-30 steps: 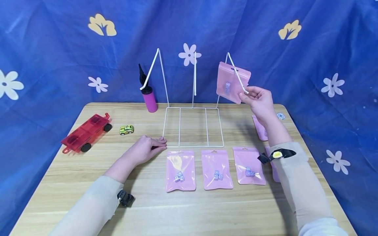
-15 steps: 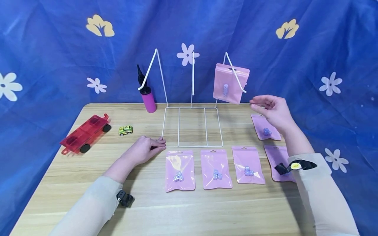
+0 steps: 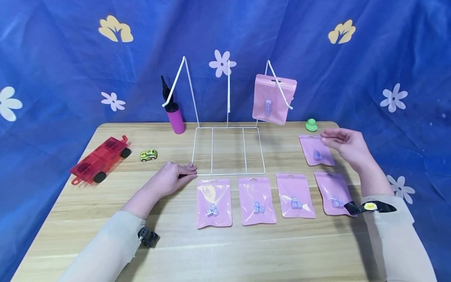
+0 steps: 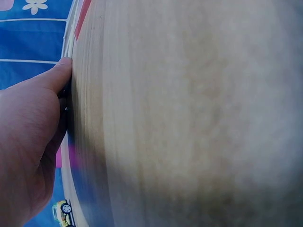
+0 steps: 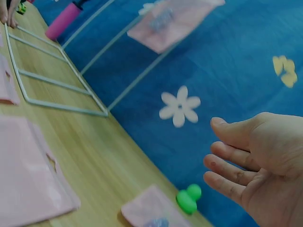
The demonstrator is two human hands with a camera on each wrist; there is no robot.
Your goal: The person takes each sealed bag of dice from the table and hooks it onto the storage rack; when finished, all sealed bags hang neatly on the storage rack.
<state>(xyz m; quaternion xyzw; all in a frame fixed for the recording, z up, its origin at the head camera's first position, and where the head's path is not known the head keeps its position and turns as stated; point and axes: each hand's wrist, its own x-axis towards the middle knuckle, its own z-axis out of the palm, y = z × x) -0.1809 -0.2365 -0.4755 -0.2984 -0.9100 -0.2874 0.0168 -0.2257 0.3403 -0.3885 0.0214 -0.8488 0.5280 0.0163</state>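
Observation:
A white wire rack with three upright hooks stands on the table. At its front left corner my left hand pinches the wire between thumb and fingers. A pink zip bag with dice in it hangs from the right hook. My right hand holds nothing, its fingers loosely bent, in the air by the upper right pink bag. In the right wrist view its fingers are seen apart from any bag. Further pink bags of dice lie in front: a left one, a middle one, and others rightward.
A green rubber duck stands at the back right. To the left are a red toy wagon, a small yellow-green toy car and a magenta hand pump. A blue flowered cloth hangs behind the table.
My right hand has let go of the hanging bag and moved right and down toward the upper right bag. The green duck is now uncovered. My left hand stays on the rack.

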